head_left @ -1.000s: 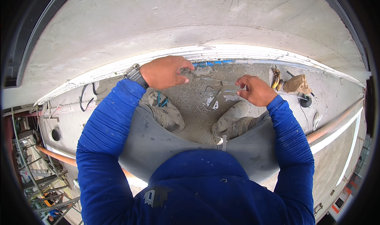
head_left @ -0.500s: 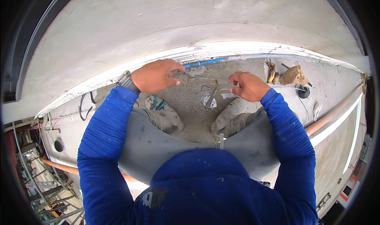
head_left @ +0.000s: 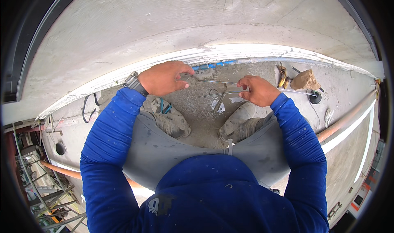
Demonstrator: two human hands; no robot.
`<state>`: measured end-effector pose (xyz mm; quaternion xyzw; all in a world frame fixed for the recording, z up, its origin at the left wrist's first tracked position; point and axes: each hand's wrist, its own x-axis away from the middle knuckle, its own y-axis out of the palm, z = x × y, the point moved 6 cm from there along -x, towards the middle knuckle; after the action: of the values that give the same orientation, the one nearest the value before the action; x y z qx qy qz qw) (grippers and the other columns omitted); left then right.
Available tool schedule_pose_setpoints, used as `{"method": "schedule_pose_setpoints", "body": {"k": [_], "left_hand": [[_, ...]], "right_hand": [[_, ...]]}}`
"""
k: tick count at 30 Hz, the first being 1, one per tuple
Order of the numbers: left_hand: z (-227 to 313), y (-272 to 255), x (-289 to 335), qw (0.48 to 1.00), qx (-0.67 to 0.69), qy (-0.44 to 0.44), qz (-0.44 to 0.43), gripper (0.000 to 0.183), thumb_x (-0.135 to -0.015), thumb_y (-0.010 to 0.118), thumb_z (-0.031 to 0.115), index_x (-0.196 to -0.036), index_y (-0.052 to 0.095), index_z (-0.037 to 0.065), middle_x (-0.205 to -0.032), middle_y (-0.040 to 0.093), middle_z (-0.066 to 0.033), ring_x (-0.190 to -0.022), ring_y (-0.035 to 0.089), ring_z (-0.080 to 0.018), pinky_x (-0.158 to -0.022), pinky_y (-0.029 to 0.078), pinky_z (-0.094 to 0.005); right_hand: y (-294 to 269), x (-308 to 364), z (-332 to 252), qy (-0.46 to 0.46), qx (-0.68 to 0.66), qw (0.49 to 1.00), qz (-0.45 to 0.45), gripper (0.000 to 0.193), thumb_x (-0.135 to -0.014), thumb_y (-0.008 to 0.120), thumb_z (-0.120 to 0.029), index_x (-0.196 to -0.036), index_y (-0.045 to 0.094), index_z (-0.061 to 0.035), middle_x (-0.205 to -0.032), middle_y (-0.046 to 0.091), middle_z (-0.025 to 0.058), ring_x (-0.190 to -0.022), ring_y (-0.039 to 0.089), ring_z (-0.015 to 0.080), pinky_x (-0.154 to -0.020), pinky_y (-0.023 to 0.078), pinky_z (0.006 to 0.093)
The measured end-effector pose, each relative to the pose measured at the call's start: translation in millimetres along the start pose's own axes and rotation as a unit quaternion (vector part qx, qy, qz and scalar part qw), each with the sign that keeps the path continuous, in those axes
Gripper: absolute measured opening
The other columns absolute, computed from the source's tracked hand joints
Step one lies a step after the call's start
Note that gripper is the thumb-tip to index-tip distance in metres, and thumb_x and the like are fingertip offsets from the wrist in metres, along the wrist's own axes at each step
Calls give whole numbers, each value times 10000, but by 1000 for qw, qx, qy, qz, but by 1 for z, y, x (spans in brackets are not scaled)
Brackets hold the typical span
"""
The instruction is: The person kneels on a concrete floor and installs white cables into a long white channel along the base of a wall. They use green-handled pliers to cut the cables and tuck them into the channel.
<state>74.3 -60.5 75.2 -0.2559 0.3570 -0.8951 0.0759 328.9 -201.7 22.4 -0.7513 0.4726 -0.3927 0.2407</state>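
Note:
My left hand (head_left: 166, 78), with a watch (head_left: 133, 82) on the wrist, is just in front of the wall's white foot strip. Its thumb and index finger are apart, beside a rough grey patch; nothing is plainly held. My right hand (head_left: 259, 91) has its fingers curled round a thin metal rod (head_left: 217, 82) that points toward the left hand. Below it, a second thin rod (head_left: 213, 95) runs under the right hand and out to the right. A narrow flat bar (head_left: 220, 99) lies slanted on the wet grey floor between my boots.
A blue pipe (head_left: 215, 64) runs along the wall foot. To the right lie yellow-and-black gloves or a similar item (head_left: 282, 76), a crumpled brown paper bag (head_left: 305, 80) and a round black piece (head_left: 315, 97). Black cable loops (head_left: 85, 109) lie left; an orange pipe (head_left: 340, 122) crosses behind.
My left hand has shifted slightly to the right. The right hand and the rods have barely moved.

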Motion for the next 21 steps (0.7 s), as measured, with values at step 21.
{"method": "schedule_pose_setpoints", "body": {"k": [21], "left_hand": [[-4, 2, -1, 1000, 13, 1, -3, 458, -963, 714, 263, -1381, 624, 98, -1313, 647, -130, -1147, 643, -267, -1001, 530, -414]], "right_hand": [[6, -4, 1, -6, 1, 1000, -10, 362, -913, 719, -262, -1156, 682, 3, -993, 706, 191, -962, 679, 399, -838, 532, 485]]}}
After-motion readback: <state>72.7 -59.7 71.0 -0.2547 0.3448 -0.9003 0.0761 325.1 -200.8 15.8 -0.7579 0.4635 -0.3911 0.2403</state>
